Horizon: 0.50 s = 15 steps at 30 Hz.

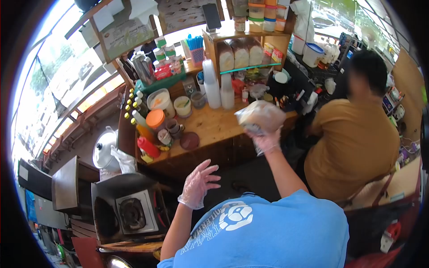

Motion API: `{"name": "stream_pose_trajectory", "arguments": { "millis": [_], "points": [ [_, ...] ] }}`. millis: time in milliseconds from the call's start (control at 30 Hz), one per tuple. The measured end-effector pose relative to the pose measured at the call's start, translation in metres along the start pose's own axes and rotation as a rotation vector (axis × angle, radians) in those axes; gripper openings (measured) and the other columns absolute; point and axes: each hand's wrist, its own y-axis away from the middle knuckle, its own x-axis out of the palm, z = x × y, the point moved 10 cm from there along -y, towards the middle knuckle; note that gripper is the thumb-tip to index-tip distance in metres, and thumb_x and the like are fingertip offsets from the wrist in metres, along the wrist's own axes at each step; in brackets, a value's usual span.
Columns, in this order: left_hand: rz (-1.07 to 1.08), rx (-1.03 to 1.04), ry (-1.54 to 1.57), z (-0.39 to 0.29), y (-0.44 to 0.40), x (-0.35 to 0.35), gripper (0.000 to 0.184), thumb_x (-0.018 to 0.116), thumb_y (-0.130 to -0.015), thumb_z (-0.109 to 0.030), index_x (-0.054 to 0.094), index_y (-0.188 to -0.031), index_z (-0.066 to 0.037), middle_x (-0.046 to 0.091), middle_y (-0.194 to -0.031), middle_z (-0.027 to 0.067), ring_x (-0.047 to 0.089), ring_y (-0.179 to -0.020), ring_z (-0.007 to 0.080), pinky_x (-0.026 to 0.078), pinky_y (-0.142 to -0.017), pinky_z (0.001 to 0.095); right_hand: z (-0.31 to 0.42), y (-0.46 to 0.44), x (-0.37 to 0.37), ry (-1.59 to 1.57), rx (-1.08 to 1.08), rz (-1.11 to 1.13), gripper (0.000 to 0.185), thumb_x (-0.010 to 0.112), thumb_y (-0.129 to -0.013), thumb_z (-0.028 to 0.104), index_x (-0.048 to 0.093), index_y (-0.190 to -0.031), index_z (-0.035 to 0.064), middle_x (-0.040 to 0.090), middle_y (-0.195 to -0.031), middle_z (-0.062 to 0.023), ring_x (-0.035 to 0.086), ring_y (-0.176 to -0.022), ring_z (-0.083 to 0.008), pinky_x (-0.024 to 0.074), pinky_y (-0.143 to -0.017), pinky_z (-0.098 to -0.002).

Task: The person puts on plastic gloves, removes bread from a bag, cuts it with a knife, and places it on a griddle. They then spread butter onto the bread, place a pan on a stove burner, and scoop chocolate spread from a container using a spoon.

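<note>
My right hand (268, 142), in a clear plastic glove, grips a bag of bread (261, 117) and holds it up in front of the wooden counter (214, 127). The wrapping is clear plastic and somewhat blurred, with a pale brown loaf showing through. My left hand (200, 182), gloved the same way, is in the air with its fingers spread and nothing in it. It is between the counter's front and the gas stove (149, 210).
Stacked plastic cups (214, 91), an orange-lidded jar (155, 119), a red sauce bottle (148, 146) and several tubs crowd the counter. Bagged loaves (241, 53) fill a shelf behind. A person in a brown shirt (353, 143) is close on my right. A silver pot (105, 149) stands left.
</note>
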Motion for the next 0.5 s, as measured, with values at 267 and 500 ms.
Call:
{"name": "stream_pose_trajectory", "arguments": {
  "millis": [267, 500],
  "points": [
    [-0.538, 0.027, 0.133, 0.036, -0.059, -0.119, 0.054, 0.055, -0.100, -0.048, 0.057, -0.135, -0.006, 0.064, -0.129, 0.0186, 0.069, -0.101, 0.0296, 0.059, -0.085, 0.0461, 0.206, -0.264, -0.034, 0.034, -0.518, -0.190, 0.068, 0.032, -0.092, 0.063, 0.044, -0.149, 0.0262, 0.047, -0.152, -0.0051, 0.046, -0.136, -0.0424, 0.0417, -0.099, -0.0690],
    [-0.753, -0.004, 0.023, 0.071, -0.052, -0.135, 0.052, 0.058, -0.099, -0.047, 0.059, -0.131, -0.007, 0.066, -0.123, 0.0159, 0.068, -0.097, 0.0274, 0.059, -0.081, 0.0444, 0.246, -0.422, -0.044, -0.046, -0.446, -0.253, 0.069, 0.036, -0.093, 0.061, 0.040, -0.152, 0.0248, 0.039, -0.156, -0.0061, 0.042, -0.137, -0.0377, 0.0360, -0.103, -0.0688]
  ]
}}
